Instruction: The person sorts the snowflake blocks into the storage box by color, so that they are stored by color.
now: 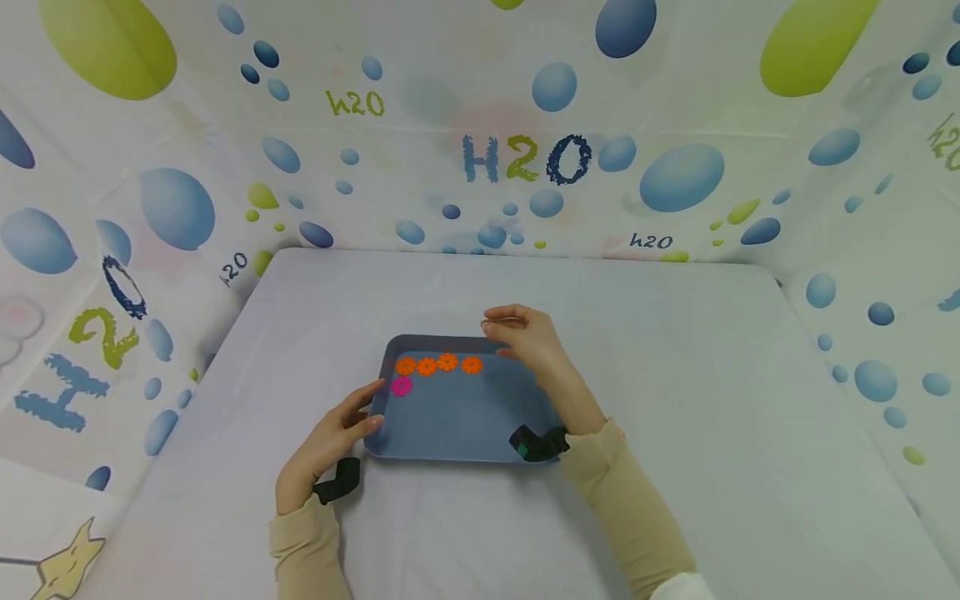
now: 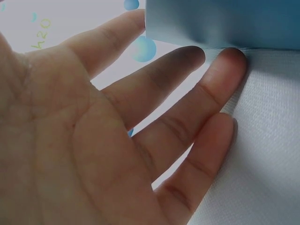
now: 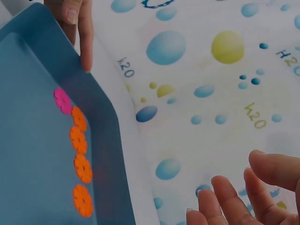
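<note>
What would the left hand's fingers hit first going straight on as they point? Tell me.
The left hand already has its fingers at the blue tray's left rim, so the tray comes first.

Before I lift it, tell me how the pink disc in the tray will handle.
The pink disc looks thin and flat, so probably light and hard to pinch off the tray floor. Its notched edge may give fingertips some grip. Lying flat, it should slide rather than roll if pushed, likely nudging the orange discs beside it.
</note>
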`<state>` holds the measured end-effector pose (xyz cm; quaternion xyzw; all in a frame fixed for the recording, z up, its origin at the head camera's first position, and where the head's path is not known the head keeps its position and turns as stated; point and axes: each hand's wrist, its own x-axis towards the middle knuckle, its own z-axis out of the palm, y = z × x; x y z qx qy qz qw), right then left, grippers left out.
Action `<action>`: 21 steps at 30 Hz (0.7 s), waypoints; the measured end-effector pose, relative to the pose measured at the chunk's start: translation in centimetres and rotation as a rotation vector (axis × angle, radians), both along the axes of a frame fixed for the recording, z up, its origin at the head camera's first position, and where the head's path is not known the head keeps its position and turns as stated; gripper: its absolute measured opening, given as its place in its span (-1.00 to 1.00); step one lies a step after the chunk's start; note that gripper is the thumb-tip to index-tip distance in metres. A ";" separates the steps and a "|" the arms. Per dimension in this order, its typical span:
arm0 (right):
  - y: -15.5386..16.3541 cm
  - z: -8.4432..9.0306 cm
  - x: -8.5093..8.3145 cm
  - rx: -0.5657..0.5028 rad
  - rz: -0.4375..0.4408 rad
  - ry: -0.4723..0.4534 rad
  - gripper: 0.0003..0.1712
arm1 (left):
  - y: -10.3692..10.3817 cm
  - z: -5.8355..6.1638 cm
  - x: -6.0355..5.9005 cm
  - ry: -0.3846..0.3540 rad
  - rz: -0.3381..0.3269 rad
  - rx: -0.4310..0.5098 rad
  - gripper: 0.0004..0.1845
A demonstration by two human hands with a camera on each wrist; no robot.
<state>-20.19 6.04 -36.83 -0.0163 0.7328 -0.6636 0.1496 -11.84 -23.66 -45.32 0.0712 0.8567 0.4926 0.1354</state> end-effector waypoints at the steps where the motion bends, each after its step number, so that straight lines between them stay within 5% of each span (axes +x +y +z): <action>1: 0.3 -0.1 0.1 -0.004 -0.008 -0.002 -0.67 | 0.0 0.0 0.0 0.001 -0.002 -0.001 -0.38; 13: 3.0 -1.3 0.9 0.031 -0.088 0.037 -0.63 | -0.3 0.1 0.0 0.021 0.006 -0.010 -0.39; 21: 6.2 -3.2 2.6 0.186 -0.126 0.107 -0.61 | 0.0 0.2 0.0 0.015 -0.007 -0.002 -0.38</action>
